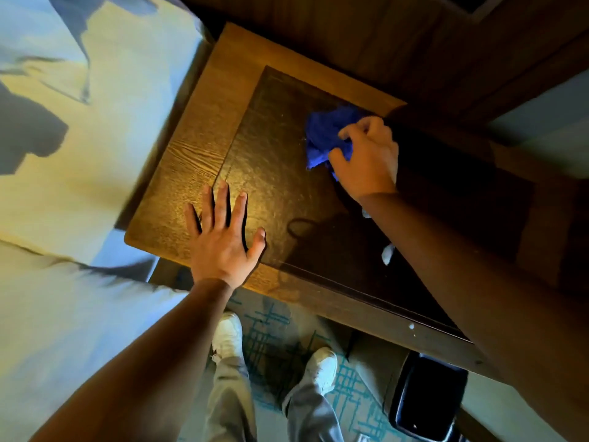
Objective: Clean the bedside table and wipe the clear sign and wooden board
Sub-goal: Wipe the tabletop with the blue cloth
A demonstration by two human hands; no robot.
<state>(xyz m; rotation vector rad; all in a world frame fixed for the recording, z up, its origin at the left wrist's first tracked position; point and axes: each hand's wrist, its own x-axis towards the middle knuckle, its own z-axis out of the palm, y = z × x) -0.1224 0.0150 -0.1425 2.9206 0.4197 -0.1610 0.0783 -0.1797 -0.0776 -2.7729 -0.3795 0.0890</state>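
Right hand (366, 157), grip closed on bunched blue cloth (328, 135), soft and light, wiping tabletop (197, 148); left hand (223, 240) flat, open, empty.

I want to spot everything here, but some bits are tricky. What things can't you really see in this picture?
All in the head view:
- The blue cloth: the right hand covers part of it.
- The bedside table: its right side is hidden by the right arm and deep shadow.
- The white scrap: too small to identify.
- The dark bin on the floor: too dark inside to see its contents.
- The clear sign and wooden board: not in view.
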